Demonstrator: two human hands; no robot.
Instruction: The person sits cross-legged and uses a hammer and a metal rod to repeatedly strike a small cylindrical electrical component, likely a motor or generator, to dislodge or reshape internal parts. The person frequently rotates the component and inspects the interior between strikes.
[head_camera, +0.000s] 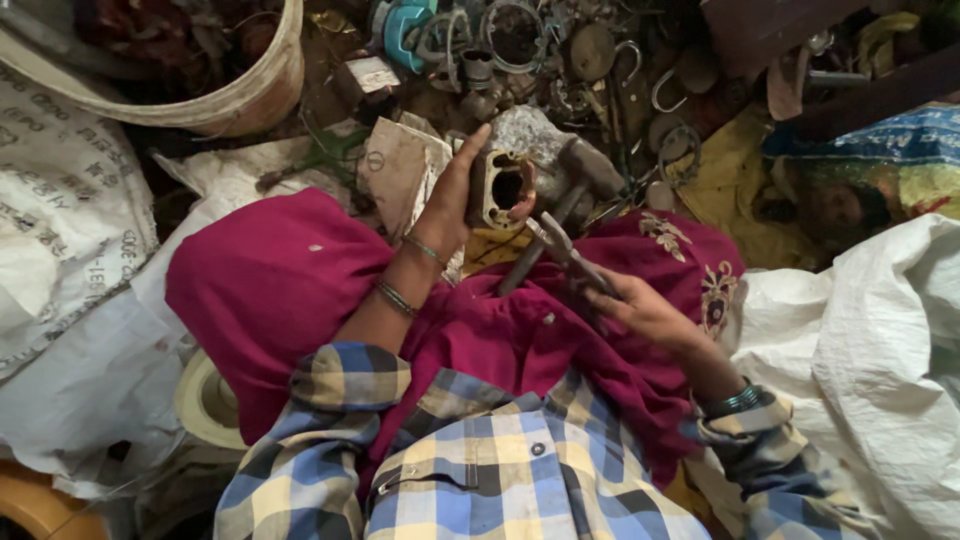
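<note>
My left hand (452, 200) grips a rusty hollow metal housing (500, 188) with a round opening, held up above my lap. My right hand (640, 305) holds a pair of pliers (563, 250) whose jaws point up toward the housing, close to its lower edge. A hammer (560, 180) with a grey head lies just behind the housing, its handle running down under the pliers. Both arms wear plaid blue and yellow sleeves and bangles. A magenta cloth (280, 280) covers my knees.
A heap of scrap metal rings, hooks and parts (560, 60) lies ahead. A round cream basket (240, 100) stands at the upper left. White woven sacks lie at left (60, 230) and right (870, 350). A yellow cloth (730, 180) lies beyond my right knee.
</note>
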